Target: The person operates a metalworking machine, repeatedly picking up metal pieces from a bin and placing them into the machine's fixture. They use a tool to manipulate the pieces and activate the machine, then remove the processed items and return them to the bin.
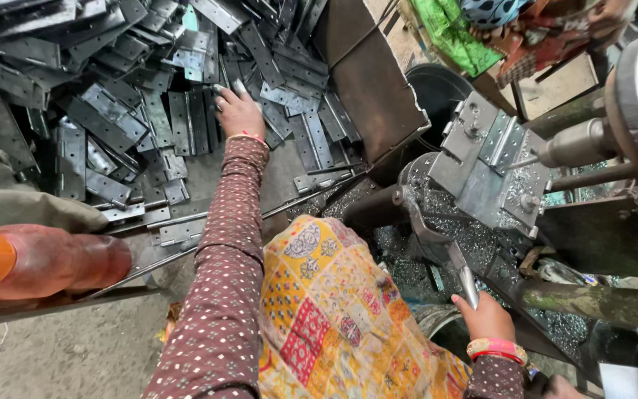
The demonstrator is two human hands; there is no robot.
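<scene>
My left hand (238,111) reaches far forward into a heap of grey metal hinges (123,103), with its fingers resting on one of them; whether it grips one I cannot tell. My right hand (486,316) is closed around the end of a metal lever handle (452,255) that runs up to a drilling fixture. A hinge (503,140) sits clamped in that fixture (481,174), facing a horizontal drill spindle (577,144). Metal shavings cover the area under the fixture.
A rusty metal tray wall (367,74) bounds the hinge heap on the right. An orange-capped brown bottle (38,258) lies at lower left. A dark bucket (437,92) stands behind the fixture. Another person in colourful clothes (526,29) sits at top right.
</scene>
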